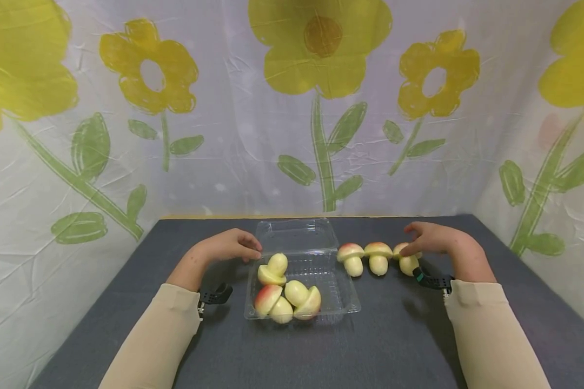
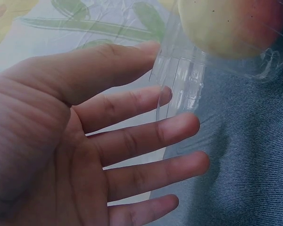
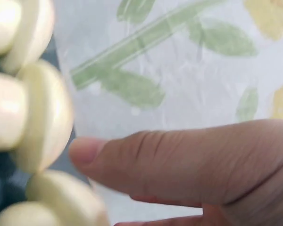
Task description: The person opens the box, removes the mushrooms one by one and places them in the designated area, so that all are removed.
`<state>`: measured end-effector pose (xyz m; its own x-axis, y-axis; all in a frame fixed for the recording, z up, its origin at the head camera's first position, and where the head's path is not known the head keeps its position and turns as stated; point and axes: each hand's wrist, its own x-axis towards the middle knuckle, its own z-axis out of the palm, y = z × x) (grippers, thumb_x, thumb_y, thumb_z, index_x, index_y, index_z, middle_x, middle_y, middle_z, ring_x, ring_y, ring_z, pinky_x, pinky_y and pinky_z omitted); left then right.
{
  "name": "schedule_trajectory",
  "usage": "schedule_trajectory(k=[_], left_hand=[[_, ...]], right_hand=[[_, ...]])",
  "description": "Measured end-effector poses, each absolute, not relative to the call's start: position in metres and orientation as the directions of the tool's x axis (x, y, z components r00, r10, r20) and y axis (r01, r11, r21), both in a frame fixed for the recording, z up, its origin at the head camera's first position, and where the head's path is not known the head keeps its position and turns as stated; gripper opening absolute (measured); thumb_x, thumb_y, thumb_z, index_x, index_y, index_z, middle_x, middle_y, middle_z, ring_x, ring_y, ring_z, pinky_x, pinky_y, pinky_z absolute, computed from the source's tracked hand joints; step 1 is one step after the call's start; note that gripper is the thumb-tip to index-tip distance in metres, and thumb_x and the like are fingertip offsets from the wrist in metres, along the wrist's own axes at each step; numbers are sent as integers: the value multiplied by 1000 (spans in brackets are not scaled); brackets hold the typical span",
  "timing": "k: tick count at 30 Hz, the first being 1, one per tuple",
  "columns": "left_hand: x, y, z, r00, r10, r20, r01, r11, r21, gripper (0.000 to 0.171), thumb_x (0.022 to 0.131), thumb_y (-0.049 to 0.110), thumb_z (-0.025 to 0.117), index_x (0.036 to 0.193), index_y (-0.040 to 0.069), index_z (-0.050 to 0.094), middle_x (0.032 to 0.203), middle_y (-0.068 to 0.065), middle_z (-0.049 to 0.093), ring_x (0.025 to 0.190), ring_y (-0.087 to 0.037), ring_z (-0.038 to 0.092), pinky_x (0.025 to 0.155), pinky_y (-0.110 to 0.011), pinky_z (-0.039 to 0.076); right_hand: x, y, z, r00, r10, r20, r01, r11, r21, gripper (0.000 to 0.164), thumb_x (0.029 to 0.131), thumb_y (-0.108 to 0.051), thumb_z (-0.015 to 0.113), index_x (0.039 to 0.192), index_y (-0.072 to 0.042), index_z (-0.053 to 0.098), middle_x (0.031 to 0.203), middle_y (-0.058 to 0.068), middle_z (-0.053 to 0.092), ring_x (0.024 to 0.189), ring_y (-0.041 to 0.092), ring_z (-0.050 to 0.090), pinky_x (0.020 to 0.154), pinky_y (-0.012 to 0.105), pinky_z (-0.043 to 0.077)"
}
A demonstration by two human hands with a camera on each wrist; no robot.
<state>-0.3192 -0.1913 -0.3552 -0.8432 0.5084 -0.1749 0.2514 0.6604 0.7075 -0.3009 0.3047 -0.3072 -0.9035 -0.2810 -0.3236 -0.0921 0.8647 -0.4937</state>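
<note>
My left hand (image 1: 231,246) is at the left side of a clear plastic clamshell box (image 1: 343,286), fingers loosely spread. In the left wrist view, the thumb (image 2: 118,63) reaches the transparent wall. Three cream mushroom-shaped pieces with reddish caps lie in the box, among them a tipped piece (image 1: 267,300). My right hand (image 1: 435,237) hovers over the rightmost mushroom-shaped piece (image 1: 409,265) of a row of three outside the box. Its thumb (image 3: 132,160) is extended beside the caps in the right wrist view. The right fingers are mostly hidden there.
The box's lid (image 1: 297,235) is folded back toward the rear. Left of the right hand stand a middle mushroom piece (image 1: 378,263) and another mushroom piece (image 1: 353,265) by the box's right edge. A flower-printed cloth (image 1: 224,162) encloses the dark table (image 1: 370,346).
</note>
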Motion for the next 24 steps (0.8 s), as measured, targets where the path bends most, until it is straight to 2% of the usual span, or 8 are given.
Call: schedule_trajectory(k=[2, 7, 14, 19, 24], left_hand=[[-319, -191, -355, -842, 510, -175, 251, 658, 710, 40, 99, 27, 70, 129, 0, 67, 113, -6, 69, 98, -30, 65, 95, -55, 48], [-320, -190, -354, -841, 511, -175, 251, 657, 711, 40, 100, 27, 70, 130, 1, 67, 113, -6, 69, 99, -31, 65, 96, -55, 48], [-320, -189, -353, -838, 515, -178, 253, 657, 710, 41, 99, 27, 70, 129, 0, 67, 113, -6, 69, 98, -30, 65, 95, -54, 48], [-321, -190, -354, -839, 514, -178, 255, 660, 707, 41, 100, 27, 70, 130, 0, 67, 114, -7, 69, 97, -28, 65, 94, -52, 49], [-320, -191, -355, -845, 501, -185, 241, 667, 705, 41, 99, 28, 70, 129, 1, 67, 114, -7, 69, 98, -27, 65, 94, -53, 49]], right_hand=[[-298, 299, -302, -914, -303, -270, -137, 857, -497, 85, 95, -41, 73, 153, 9, 33, 148, 38, 38, 129, 53, 47, 95, 62, 46], [-287, 284, -288, -924, -352, -148, -238, 834, -499, 84, 95, -45, 74, 152, 5, 37, 143, 36, 44, 126, 51, 50, 91, 58, 49], [-274, 259, -276, -910, -409, -63, -319, 790, -524, 71, 98, -35, 72, 151, 0, 42, 143, 29, 50, 122, 42, 58, 91, 53, 51], [-269, 238, -274, -899, -436, -38, -352, 772, -530, 64, 98, -32, 72, 149, -1, 47, 136, 23, 57, 114, 35, 63, 88, 49, 53], [-263, 213, -276, -870, -490, -60, -395, 764, -510, 59, 99, -35, 70, 145, -2, 51, 119, 12, 67, 104, 26, 67, 88, 47, 53]])
